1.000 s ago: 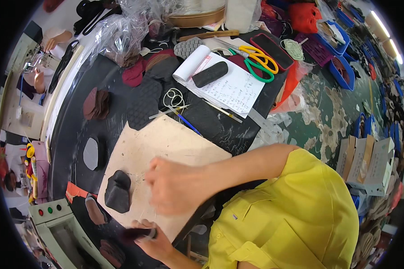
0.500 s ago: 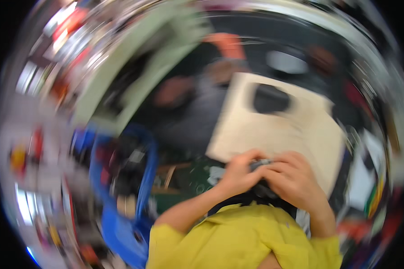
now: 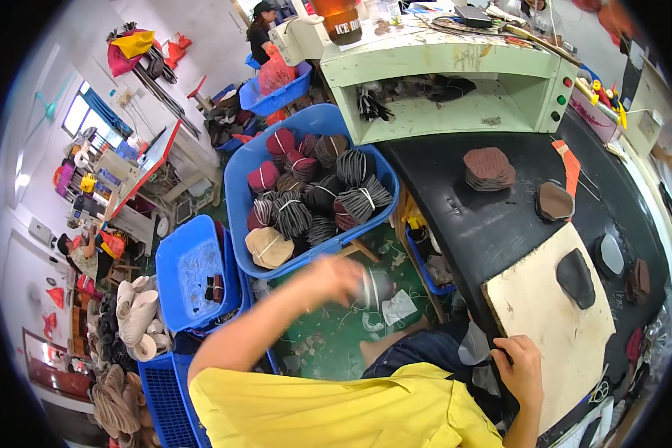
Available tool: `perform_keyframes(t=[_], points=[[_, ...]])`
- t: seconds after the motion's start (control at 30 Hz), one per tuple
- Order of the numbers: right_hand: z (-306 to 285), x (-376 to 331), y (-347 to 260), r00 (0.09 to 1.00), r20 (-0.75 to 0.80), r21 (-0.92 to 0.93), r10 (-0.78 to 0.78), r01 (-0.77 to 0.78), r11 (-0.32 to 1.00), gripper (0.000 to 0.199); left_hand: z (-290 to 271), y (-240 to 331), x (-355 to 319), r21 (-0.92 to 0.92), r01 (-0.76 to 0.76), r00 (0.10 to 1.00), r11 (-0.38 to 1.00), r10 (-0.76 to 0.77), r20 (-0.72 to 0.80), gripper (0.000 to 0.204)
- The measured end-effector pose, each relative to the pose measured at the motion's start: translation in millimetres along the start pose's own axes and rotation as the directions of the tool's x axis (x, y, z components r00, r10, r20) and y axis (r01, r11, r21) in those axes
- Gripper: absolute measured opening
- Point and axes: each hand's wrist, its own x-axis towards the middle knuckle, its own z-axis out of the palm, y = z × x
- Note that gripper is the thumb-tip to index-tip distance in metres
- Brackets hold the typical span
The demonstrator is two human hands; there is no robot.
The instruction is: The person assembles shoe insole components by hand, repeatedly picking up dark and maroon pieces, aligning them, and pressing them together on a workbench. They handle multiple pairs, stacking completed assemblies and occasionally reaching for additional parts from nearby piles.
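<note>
My left hand (image 3: 337, 273) is blurred in mid-air, stretched out just below the near rim of a big blue basket (image 3: 235, 179) filled with tied bundles of dark and maroon shoe pieces (image 3: 306, 198). Whether it holds anything is unclear. My right hand (image 3: 520, 364) rests curled at the near corner of a beige board (image 3: 552, 336) on the black table (image 3: 485, 216), with a thin dark tool (image 3: 500, 355) sticking out of its fingers. A black sole-shaped piece (image 3: 576, 278) lies on the board.
A stack of brown pieces (image 3: 489, 168) and loose pieces sit on the table. A pale green shelf unit (image 3: 455, 82) stands behind it. A smaller blue crate (image 3: 194, 272) and white soles (image 3: 134, 313) lie on the floor at left. Other people work in the distance.
The view has swung from the table to the floor on the left. My left hand has left the board and stretched toward the blue basket. My right hand stays at the board.
</note>
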Motion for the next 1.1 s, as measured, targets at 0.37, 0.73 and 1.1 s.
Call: perform_keyframes(t=[0.37,0.73,1.1], points=[[7,11,-26,0.998,-0.057,-0.114,0.017,-0.024,0.993,0.019,-182,133,128,-0.126,-0.729,0.508,0.673,0.409,-0.758,0.093],[-41,4,24,0.993,-0.062,-0.228,0.099,-0.111,0.967,0.012,94,89,143,0.308,-0.771,0.486,0.558,0.827,-0.282,0.05],[-86,-13,117,0.758,-0.591,-0.114,0.274,-0.415,0.903,0.011,335,107,166,0.2,-0.97,0.04,-0.14,0.718,0.695,0.052]])
